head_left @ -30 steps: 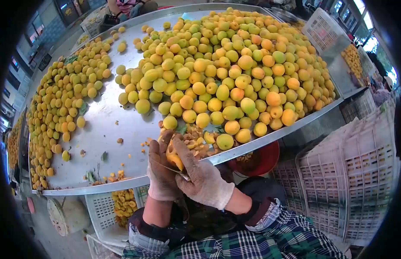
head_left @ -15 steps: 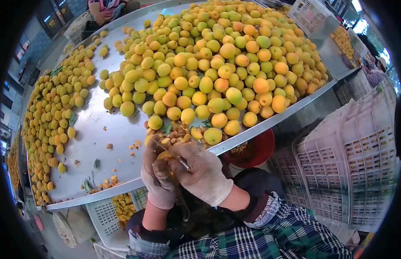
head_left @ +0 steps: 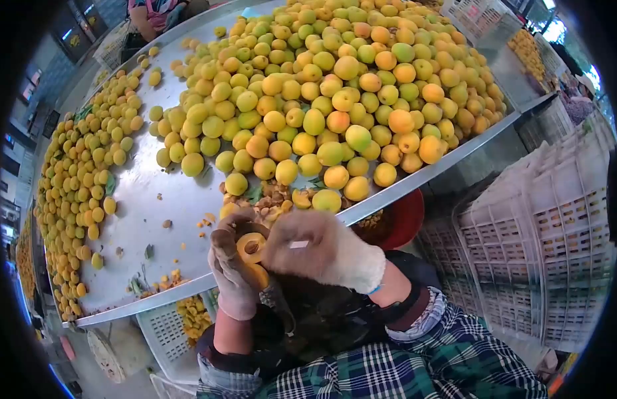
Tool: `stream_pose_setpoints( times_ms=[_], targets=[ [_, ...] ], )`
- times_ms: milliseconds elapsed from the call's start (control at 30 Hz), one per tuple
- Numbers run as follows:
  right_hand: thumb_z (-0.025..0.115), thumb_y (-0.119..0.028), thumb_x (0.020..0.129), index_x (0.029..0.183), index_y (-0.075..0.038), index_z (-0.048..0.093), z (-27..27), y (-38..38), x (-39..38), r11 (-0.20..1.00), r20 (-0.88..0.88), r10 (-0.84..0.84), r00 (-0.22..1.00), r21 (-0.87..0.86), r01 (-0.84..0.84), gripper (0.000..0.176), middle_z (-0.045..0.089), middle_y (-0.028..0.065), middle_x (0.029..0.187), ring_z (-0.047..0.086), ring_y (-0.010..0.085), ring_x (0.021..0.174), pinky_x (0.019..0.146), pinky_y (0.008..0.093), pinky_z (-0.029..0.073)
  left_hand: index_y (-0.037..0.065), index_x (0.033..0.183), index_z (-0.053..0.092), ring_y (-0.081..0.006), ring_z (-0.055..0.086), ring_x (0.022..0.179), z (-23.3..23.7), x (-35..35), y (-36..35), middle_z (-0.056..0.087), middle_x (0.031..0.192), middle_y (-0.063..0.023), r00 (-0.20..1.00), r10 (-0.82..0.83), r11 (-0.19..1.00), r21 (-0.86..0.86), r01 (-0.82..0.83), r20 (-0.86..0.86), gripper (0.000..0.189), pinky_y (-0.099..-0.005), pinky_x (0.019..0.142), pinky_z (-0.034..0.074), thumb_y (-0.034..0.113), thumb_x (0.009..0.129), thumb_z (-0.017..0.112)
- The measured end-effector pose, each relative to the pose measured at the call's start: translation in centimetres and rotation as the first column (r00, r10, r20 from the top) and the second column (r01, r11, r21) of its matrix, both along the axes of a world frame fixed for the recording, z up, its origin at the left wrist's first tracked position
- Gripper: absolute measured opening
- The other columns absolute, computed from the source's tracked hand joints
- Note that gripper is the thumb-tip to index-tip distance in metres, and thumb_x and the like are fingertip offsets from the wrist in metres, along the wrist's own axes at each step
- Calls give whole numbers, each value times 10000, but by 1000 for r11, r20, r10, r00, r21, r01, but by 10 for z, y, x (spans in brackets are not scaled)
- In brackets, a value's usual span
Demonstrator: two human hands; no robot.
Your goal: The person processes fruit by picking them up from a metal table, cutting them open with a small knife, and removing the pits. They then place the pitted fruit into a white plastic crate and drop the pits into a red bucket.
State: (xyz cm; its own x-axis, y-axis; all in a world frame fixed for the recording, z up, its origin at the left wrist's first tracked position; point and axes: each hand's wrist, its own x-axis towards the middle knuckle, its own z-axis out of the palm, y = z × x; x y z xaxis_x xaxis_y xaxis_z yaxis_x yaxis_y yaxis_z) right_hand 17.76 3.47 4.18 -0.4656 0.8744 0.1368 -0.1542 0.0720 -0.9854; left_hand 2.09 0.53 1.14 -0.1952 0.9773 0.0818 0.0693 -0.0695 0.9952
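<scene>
In my gloved left hand [head_left: 234, 266] is an apricot cut open into halves [head_left: 251, 249], with the brown pit showing in the upper half. My gloved right hand [head_left: 321, 253] is close beside it on the right, smeared by motion, its fingers curled. A bright glint on it looks like the small knife [head_left: 298, 245] it grips; most of that is hidden. Just beyond my hands, pits and scraps [head_left: 272, 199] lie at the edge of the metal table [head_left: 149, 179]. A large heap of whole apricots [head_left: 328, 100] rises behind them.
Another group of apricots [head_left: 82, 179] covers the table's left side. Below the rim are a white crate [head_left: 165, 339] with apricot pieces and a red basin [head_left: 408, 223]. Stacked pale crates [head_left: 508, 246] stand at right. Another person's arm [head_left: 143, 23] shows at the far edge.
The apricot has come apart, exposing its pit in my left hand. My right hand has moved right, away from my left, and is now blurred.
</scene>
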Motion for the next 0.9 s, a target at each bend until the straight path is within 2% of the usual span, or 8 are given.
stream_pose_setpoints(
  times_ms=[100, 267, 467, 567, 633, 733, 800, 900],
  targets=[
    [659, -132, 876, 1028, 1, 622, 18, 1, 13, 889, -45, -250, 967, -407, 210, 206, 564, 18, 621, 536, 107, 489, 462, 242, 423, -28, 1036, 633, -175, 603, 829, 4, -3, -3, 650, 854, -83, 997, -56, 994, -90, 61, 51, 794, -284, 798, 466, 666, 977, 251],
    [612, -134, 912, 1072, 29, 599, 19, -5, 8, 833, -250, -451, 857, -462, 304, 229, 575, 15, 635, 469, 76, 436, 423, 207, 367, -11, 922, 687, -157, 595, 811, -1, 2, -1, 656, 836, -68, 994, -105, 981, -169, 100, -20, 780, -263, 783, 452, 583, 1020, 191],
    [666, -210, 891, 1092, -44, 603, -15, -10, -10, 935, 260, -334, 906, -29, 353, 269, 650, 42, 903, 587, 121, 733, 666, 268, 490, -37, 997, 665, -189, 611, 852, 3, 9, 2, 659, 877, -103, 995, -5, 976, -218, 28, 102, 659, -298, 825, 472, 457, 1055, 234],
    [682, -237, 887, 1074, -62, 588, -29, -17, -20, 923, 361, -384, 850, 121, 366, 273, 645, 124, 939, 637, 251, 807, 716, 350, 504, -42, 1050, 640, -205, 612, 878, -9, 9, 7, 653, 954, -124, 945, 67, 992, 125, -28, -320, 554, -322, 841, 480, 378, 1063, 278],
    [682, -244, 888, 1075, -72, 586, -32, -16, -22, 917, 338, -399, 853, 161, 365, 271, 638, 148, 940, 641, 311, 823, 722, 368, 503, -42, 1096, 608, -220, 622, 912, -8, 3, 4, 642, 1027, -139, 949, 9, 996, 90, 21, -316, 486, -341, 855, 489, 339, 1062, 308],
    [680, -235, 888, 1076, -82, 590, -29, -17, -22, 933, 250, -358, 899, 68, 353, 259, 636, 133, 950, 642, 321, 850, 731, 381, 503, -31, 1145, 577, -225, 626, 952, -25, 2, 5, 639, 1050, -135, 981, 14, 991, -134, 13, 194, 507, -350, 874, 497, 405, 1049, 337],
    [659, -223, 886, 1072, -80, 571, -29, -20, -27, 903, 197, -430, 881, 109, 416, 251, 644, 147, 965, 628, 362, 905, 767, 423, 500, -23, 1192, 549, -227, 625, 988, -19, 9, 6, 633, 1073, -131, 665, 169, 945, -311, 101, 727, 535, -357, 893, 502, 454, 1034, 365],
    [642, -191, 896, 1048, -74, 558, -30, -23, -32, 874, 179, -484, 856, 138, 465, 210, 645, 151, 974, 616, 376, 916, 779, 431, 495, -13, 1245, 518, -227, 617, 1027, -3, 24, 4, 624, 1092, -115, 678, 113, 959, -258, 116, 726, 593, -356, 914, 505, 516, 1011, 387]
  ],
)
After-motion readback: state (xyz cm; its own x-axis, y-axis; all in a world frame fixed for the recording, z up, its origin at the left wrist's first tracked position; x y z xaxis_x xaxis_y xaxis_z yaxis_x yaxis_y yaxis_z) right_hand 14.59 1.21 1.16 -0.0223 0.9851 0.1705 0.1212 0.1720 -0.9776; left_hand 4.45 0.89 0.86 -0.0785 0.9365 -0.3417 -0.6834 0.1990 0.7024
